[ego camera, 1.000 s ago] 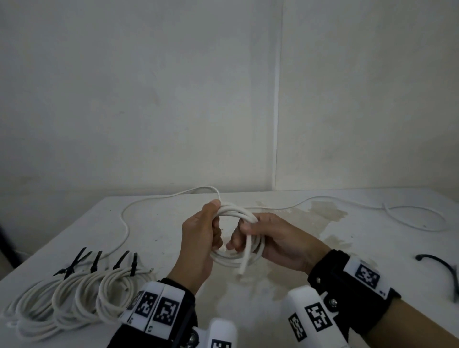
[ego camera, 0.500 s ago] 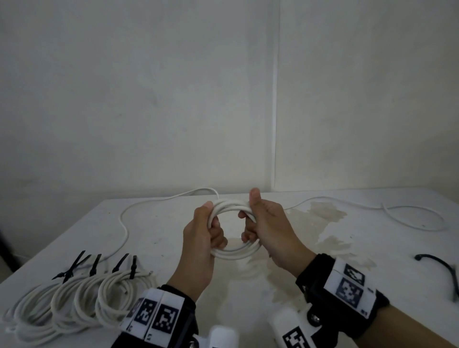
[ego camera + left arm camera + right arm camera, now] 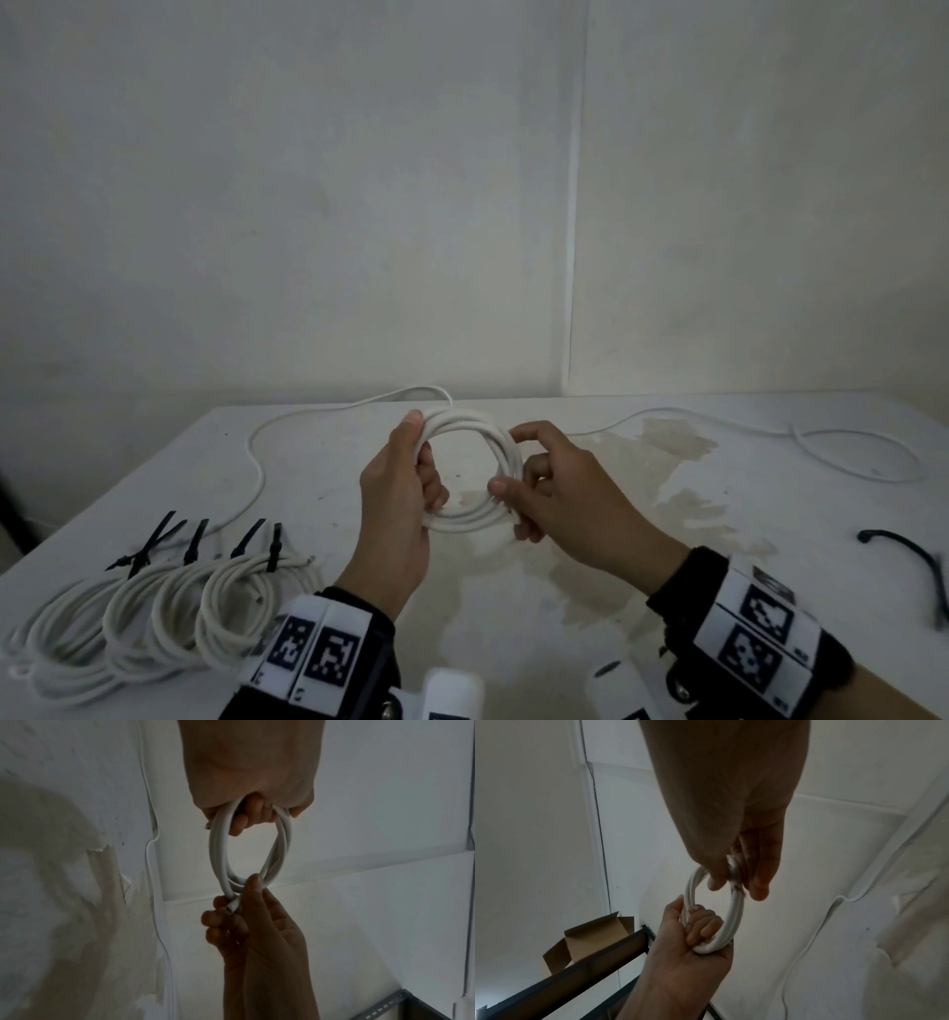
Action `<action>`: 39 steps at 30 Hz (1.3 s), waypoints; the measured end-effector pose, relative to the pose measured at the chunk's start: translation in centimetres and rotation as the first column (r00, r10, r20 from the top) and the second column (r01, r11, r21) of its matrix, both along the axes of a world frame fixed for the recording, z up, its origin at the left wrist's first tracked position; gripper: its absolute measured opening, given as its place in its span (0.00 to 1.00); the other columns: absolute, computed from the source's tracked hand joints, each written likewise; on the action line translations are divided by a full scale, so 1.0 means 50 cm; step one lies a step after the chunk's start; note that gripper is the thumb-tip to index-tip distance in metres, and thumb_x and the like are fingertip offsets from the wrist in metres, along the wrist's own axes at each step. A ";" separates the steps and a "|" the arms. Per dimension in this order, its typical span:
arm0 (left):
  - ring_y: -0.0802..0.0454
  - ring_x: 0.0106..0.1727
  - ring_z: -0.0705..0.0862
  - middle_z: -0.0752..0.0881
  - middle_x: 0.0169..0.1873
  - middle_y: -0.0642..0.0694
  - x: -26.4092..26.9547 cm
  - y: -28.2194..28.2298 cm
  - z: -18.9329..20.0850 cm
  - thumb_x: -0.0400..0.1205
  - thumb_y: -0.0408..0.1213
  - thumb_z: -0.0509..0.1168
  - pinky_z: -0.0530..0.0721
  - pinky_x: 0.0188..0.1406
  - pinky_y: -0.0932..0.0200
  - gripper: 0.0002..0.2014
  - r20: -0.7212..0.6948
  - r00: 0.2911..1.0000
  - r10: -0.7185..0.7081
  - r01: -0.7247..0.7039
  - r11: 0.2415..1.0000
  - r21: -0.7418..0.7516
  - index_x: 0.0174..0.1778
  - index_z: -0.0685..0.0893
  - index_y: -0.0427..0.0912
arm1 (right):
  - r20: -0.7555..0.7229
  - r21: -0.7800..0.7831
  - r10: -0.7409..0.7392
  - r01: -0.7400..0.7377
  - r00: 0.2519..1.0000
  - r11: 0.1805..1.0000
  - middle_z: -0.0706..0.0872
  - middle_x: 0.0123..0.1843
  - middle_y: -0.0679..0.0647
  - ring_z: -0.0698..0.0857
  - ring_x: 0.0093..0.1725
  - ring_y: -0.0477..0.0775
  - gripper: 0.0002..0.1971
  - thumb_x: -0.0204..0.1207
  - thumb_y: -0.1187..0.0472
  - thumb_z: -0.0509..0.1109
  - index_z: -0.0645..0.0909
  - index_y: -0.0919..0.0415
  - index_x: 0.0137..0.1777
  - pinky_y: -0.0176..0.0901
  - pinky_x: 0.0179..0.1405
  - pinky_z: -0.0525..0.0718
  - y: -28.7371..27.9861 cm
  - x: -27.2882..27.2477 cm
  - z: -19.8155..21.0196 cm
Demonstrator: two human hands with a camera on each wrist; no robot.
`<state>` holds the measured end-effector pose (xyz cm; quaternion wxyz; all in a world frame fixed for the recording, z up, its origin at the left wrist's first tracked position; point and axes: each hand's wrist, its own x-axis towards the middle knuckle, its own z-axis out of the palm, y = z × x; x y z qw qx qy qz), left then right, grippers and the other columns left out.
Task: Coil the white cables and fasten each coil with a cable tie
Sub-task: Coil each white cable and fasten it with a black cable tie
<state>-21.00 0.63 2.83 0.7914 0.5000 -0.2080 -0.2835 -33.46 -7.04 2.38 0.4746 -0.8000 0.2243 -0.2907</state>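
A white cable coil (image 3: 475, 516) hangs between both hands above the table (image 3: 318, 493). My left hand (image 3: 405, 478) grips its left side, fingers curled through the ring (image 3: 218, 850). My right hand (image 3: 534, 480) pinches the right side, where the cable's cut end (image 3: 737, 887) lies against the loops. Several finished coils (image 3: 154, 611) with black cable ties (image 3: 195, 537) lie at the table's near left. A loose white cable (image 3: 847, 452) trails across the far right, another (image 3: 257, 462) runs along the far left. One loose black cable tie (image 3: 919, 560) lies at the right edge.
Brownish stains (image 3: 678, 462) mark the table's middle. White walls (image 3: 308, 205) close the back. A cardboard box (image 3: 590, 939) and a dark metal frame (image 3: 577, 973) show beyond the table in the right wrist view.
The right hand has slid from the coil's top to its right side, pinching the cable's end there. The ring now faces me, wider open. The left hand keeps its grip.
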 end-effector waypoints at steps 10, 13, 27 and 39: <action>0.60 0.13 0.56 0.60 0.14 0.53 0.016 0.005 -0.004 0.81 0.43 0.61 0.57 0.13 0.67 0.18 -0.076 0.997 0.005 -0.007 1.000 -0.021 0.26 0.68 0.42 | -0.117 -0.167 0.027 -0.046 0.993 0.985 0.83 0.32 0.48 0.85 0.28 0.45 0.18 0.81 0.62 0.62 0.68 0.56 0.70 0.36 0.35 0.84 -0.005 0.014 -0.008; 0.60 0.12 0.56 0.60 0.13 0.53 0.016 0.002 -0.003 0.81 0.44 0.61 0.56 0.11 0.68 0.19 -0.132 0.991 0.027 -0.034 0.998 -0.047 0.25 0.69 0.42 | 0.009 -0.023 0.041 -0.041 0.999 0.999 0.83 0.33 0.47 0.84 0.29 0.43 0.14 0.82 0.63 0.60 0.71 0.61 0.66 0.34 0.34 0.83 0.000 0.022 -0.015; 0.47 0.21 0.79 0.79 0.19 0.40 0.030 0.021 -0.020 0.81 0.37 0.48 0.80 0.33 0.54 0.23 0.018 0.936 -0.353 0.345 0.924 0.162 0.28 0.81 0.31 | 0.124 -0.045 0.087 -0.082 0.989 0.996 0.72 0.29 0.46 0.69 0.23 0.40 0.09 0.83 0.59 0.57 0.74 0.42 0.48 0.41 0.30 0.73 -0.001 0.028 0.001; 0.58 0.15 0.58 0.61 0.14 0.53 -0.029 0.009 0.004 0.83 0.42 0.60 0.62 0.13 0.66 0.20 0.077 0.988 -0.134 0.121 0.980 0.156 0.25 0.67 0.42 | 0.164 -0.093 0.064 -0.049 0.984 0.994 0.75 0.33 0.46 0.77 0.31 0.38 0.11 0.84 0.58 0.52 0.73 0.51 0.61 0.33 0.40 0.78 -0.001 0.028 -0.001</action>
